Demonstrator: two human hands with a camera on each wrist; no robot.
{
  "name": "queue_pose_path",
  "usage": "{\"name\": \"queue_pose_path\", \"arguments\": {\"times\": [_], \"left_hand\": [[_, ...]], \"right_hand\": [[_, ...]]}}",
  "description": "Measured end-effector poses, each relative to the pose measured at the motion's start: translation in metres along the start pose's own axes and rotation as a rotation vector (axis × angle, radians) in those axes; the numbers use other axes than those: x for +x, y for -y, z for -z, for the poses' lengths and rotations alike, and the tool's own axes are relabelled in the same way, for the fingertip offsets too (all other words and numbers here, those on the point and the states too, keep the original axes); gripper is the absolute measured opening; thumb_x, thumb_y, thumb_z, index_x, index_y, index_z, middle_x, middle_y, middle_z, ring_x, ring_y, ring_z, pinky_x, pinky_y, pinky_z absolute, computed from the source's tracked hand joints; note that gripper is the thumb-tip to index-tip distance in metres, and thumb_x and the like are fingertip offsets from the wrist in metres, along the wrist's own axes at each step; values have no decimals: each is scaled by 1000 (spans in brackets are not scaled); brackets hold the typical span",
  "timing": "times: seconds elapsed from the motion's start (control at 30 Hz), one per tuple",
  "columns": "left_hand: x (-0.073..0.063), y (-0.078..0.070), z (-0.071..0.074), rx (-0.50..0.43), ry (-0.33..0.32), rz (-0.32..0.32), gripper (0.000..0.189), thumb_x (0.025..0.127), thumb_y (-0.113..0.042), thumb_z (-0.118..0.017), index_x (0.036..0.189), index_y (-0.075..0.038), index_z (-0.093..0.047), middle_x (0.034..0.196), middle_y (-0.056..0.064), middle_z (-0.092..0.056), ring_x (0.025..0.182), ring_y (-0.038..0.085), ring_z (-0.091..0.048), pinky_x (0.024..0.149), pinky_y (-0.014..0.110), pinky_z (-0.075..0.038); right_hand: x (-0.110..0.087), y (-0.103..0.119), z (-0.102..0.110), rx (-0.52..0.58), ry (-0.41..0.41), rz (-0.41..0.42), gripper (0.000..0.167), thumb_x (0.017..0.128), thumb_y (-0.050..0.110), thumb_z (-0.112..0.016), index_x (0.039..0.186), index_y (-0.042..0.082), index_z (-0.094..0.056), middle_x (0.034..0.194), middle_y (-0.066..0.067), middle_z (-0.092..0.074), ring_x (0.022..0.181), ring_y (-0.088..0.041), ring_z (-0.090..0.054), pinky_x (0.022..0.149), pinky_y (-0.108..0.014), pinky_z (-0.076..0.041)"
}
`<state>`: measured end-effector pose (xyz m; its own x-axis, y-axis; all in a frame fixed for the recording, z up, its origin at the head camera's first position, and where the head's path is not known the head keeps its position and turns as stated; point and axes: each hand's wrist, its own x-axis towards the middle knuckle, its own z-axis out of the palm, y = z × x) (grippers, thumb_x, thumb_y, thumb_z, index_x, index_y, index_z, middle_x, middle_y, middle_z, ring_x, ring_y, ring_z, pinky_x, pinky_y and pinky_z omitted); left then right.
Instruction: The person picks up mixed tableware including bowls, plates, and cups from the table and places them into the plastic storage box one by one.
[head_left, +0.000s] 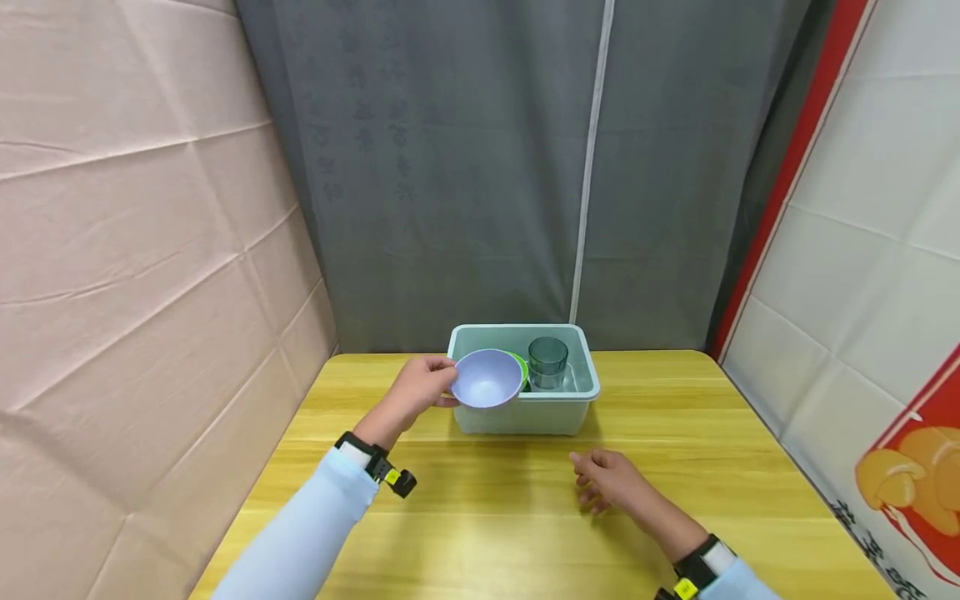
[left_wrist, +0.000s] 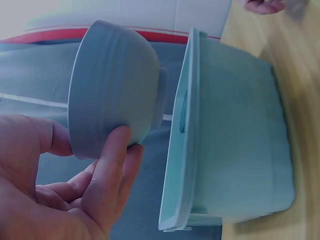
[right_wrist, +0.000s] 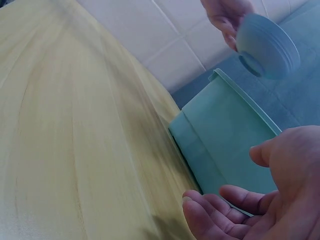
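Note:
A lavender bowl [head_left: 487, 379] is pinched at its left side by my left hand [head_left: 420, 387], thumb at the rim and fingers against the outer wall. It is held up at the front left of a pale green bin [head_left: 517, 417], overlapping the bin's rim in the head view. Inside the bin stand a dark-tinted glass [head_left: 548, 357] and something bright green [head_left: 520, 364], mostly hidden behind the bowl. My right hand [head_left: 611, 482] hovers over the table in front of the bin, fingers loosely bent and holding nothing. In the right wrist view its palm faces the bin wall.
The bin stands near the back of a light wooden table [head_left: 480, 517]. A grey curtain [head_left: 465, 183] hangs behind it. Pale cloth walls close off the left [head_left: 150, 292] and right [head_left: 862, 208] sides.

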<state>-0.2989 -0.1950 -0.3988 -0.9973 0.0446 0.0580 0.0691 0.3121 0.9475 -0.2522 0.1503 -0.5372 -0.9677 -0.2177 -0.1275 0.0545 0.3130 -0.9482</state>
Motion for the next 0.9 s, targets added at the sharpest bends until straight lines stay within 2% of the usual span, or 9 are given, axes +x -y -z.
{"name": "queue_pose_path", "arguments": {"times": [0.23, 0.53, 0.73, 0.83, 0.9], "left_hand": [[41, -6, -6, -10, -26, 34, 25, 105, -16, -62, 115, 3, -75, 116, 20, -73, 90, 25, -78, 83, 37, -68], [86, -6, -25, -23, -71, 89, 32, 104, -16, -62, 121, 7, -74, 112, 19, -76, 84, 20, -77, 89, 38, -66], [117, 7, -36, 13, -122, 134, 31, 106, -16, -66, 124, 9, -72, 116, 21, -76, 87, 24, -81, 81, 33, -67], [123, 9, -40, 69, -138, 144, 32, 107, -18, -67, 123, 9, -72, 111, 22, -77, 87, 26, -82, 74, 28, -66], [124, 8, -42, 119, -154, 151, 31, 106, -17, -68, 121, 10, -72, 103, 20, -79, 85, 28, -83, 67, 25, -64]], "right_hand": [[-3, -3, -2, -10, -9, -22, 46, 114, 39, -64, 109, -6, -65, 101, -17, -70, 77, -27, -73, 63, -45, -63], [1, -3, -3, -8, -25, -18, 45, 115, 38, -61, 112, -7, -66, 104, -19, -71, 78, -28, -72, 64, -47, -64], [0, -5, -2, -8, -23, -22, 43, 115, 38, -62, 107, -4, -66, 102, -16, -70, 77, -27, -72, 64, -47, -64], [0, -7, -1, -7, -14, -16, 44, 115, 38, -62, 108, -5, -66, 102, -16, -70, 77, -26, -72, 65, -48, -64], [0, -6, 0, -10, -11, -12, 45, 115, 38, -61, 110, -6, -66, 102, -16, -70, 77, -26, -72, 65, -47, -64]]}}
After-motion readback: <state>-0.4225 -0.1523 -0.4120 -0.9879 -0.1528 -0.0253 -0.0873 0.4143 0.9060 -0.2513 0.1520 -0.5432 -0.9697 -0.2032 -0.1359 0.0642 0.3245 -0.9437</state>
